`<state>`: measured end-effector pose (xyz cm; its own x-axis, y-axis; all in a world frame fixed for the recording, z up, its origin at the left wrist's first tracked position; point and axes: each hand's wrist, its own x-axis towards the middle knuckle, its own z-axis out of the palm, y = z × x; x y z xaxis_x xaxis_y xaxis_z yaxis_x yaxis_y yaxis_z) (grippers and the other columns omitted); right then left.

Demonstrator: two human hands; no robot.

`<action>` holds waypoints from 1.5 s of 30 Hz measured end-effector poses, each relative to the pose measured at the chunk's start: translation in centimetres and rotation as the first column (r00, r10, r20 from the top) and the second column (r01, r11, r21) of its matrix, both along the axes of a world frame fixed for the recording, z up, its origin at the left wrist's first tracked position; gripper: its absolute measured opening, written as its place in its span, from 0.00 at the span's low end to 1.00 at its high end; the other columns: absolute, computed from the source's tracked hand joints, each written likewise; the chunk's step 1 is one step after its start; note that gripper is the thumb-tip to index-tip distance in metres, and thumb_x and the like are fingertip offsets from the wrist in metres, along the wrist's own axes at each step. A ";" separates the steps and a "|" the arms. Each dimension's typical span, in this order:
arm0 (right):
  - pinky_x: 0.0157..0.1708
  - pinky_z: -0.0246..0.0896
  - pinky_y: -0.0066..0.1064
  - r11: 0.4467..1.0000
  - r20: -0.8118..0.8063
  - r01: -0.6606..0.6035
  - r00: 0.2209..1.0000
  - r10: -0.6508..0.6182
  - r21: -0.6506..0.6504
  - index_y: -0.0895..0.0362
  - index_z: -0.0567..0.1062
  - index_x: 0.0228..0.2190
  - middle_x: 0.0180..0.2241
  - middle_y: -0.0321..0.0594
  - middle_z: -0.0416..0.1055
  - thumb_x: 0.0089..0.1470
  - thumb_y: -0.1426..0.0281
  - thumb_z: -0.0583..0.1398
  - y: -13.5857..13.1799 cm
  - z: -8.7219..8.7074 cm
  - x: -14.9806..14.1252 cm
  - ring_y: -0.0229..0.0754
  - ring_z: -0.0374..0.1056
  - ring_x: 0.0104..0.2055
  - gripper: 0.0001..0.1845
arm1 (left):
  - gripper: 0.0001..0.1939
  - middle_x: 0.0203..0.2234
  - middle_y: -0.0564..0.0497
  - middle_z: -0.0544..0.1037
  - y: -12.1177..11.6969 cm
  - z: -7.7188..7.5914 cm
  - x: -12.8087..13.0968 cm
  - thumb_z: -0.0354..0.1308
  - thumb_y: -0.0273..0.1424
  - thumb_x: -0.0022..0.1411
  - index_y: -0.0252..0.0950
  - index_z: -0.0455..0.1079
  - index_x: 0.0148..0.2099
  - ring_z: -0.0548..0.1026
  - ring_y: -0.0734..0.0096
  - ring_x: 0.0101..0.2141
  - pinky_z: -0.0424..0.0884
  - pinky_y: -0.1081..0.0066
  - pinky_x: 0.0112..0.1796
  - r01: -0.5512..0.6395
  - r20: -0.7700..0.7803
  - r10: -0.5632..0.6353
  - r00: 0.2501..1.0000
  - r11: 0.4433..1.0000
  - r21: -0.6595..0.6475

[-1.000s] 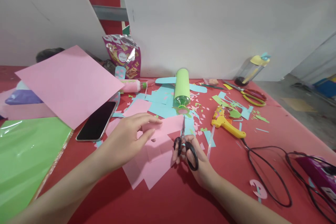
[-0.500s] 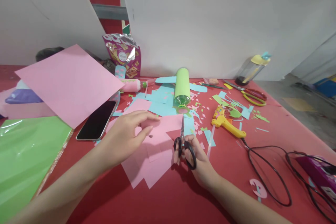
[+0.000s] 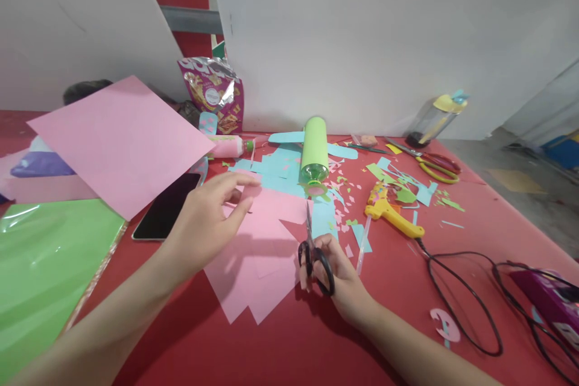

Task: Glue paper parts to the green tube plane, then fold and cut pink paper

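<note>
A piece of pink paper [image 3: 283, 205] is pinched between the thumb and fingers of my left hand [image 3: 210, 217], raised over overlapping pink sheets [image 3: 253, 289]. My right hand [image 3: 337, 262] has its fingers through the black handles of a pair of scissors [image 3: 310, 236]. The blades point away from me at the right end of the held paper; whether they touch it I cannot tell. Just beyond lies a bottle wrapped in green paper [image 3: 315, 145], with light blue paper strips sticking out on both sides.
Blue paper pieces [image 3: 323, 217] and small scraps surround the bottle. To the right are a yellow glue gun [image 3: 391, 217] with its cord, and scissors with yellow and red handles [image 3: 436, 166]. A phone [image 3: 165, 211], a large pink sheet [image 3: 126, 145] and a green packet [image 3: 49, 271] lie left.
My left hand has shifted left and slightly up, carrying the pink paper with it. The scissors have tilted and moved slightly left in my right hand.
</note>
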<state>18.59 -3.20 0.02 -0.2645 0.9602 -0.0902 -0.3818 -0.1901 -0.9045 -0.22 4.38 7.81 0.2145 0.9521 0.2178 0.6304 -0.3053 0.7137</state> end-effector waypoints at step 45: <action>0.23 0.51 0.26 0.998 0.073 -0.051 0.996 0.048 0.042 0.53 0.54 0.28 0.22 0.30 0.63 0.46 0.52 0.56 -0.9 0.5 -0.5 0.32 0.55 0.21 0.20 | 0.15 0.22 0.54 0.77 -1.9 -1.6 3.2 0.49 0.40 0.54 0.38 0.68 0.21 0.74 0.68 0.28 0.68 0.73 0.32 0.137 0.114 -0.094 0.989 0.866 -0.480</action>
